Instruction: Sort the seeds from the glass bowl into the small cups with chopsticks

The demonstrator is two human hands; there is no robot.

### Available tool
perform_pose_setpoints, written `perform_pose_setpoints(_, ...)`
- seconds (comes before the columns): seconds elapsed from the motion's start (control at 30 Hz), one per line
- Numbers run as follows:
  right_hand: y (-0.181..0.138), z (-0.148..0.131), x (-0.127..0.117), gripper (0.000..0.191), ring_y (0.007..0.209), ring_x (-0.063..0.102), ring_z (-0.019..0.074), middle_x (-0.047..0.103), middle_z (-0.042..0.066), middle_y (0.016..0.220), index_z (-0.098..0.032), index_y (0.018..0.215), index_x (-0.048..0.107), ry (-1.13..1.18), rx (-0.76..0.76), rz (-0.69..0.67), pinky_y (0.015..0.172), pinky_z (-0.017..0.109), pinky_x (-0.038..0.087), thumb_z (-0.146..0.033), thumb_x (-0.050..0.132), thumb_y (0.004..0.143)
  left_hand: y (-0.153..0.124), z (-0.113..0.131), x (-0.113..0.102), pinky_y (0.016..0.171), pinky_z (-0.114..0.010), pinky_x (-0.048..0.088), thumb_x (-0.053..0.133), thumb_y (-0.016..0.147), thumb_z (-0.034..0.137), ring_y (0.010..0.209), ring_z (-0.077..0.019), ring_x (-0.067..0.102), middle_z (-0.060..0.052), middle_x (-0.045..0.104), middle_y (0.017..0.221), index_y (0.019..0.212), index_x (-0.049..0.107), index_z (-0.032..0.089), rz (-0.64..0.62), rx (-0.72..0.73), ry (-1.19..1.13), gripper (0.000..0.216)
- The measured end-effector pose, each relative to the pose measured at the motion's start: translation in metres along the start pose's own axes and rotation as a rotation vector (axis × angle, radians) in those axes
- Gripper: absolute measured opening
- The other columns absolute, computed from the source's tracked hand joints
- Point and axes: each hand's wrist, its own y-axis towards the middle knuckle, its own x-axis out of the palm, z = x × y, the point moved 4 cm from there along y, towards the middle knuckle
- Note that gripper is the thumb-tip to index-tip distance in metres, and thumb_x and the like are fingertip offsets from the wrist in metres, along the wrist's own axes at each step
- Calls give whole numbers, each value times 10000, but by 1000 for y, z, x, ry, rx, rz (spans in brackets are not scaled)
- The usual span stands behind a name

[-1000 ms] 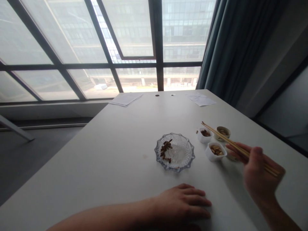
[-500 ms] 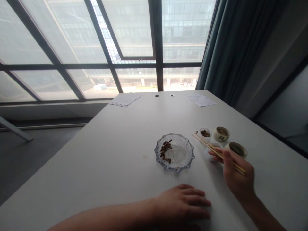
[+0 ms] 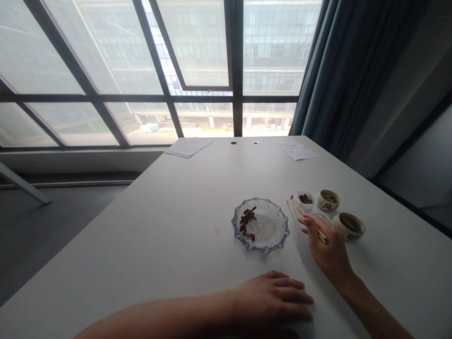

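A pair of wooden chopsticks (image 3: 297, 208) is held in my right hand (image 3: 326, 247), their tips spread apart. The tips are beside a small brown piece (image 3: 291, 197) that lies on the table, just left of a small white bowl (image 3: 306, 206) holding more brown pieces. Whether they touch it, I cannot tell. Behind my right hand, a second white bowl (image 3: 323, 216) is mostly hidden. My left hand (image 3: 273, 297) lies flat on the table with fingers stretched out. Beyond it stands a scalloped glass dish (image 3: 278, 238) with several dark brown pieces (image 3: 248, 218) on its left side.
Two cream cups, one at the back (image 3: 328, 200) and one nearer (image 3: 349, 227), stand right of the white bowls. Papers lie at the far left (image 3: 189, 147) and far right (image 3: 298, 150) of the white table (image 3: 169, 226). Windows and a dark curtain (image 3: 328, 80) are behind.
My right hand has moved left and the chopsticks now point more steeply away, their tips wider apart beside the loose brown piece. The view has shifted slightly. My left hand stays put.
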Motion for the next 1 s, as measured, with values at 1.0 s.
perform_pose_setpoints(1.0, 26, 3, 15, 484, 723, 785, 265, 809, 153, 952, -179, 899, 752, -61, 41, -2, 696, 384, 654, -564, 506, 1058, 1, 1, -2, 1308, -383, 284, 504, 1036, 416, 1536, -247, 439, -55, 536, 1598, 1403, 622, 174, -8, 0, 33, 455)
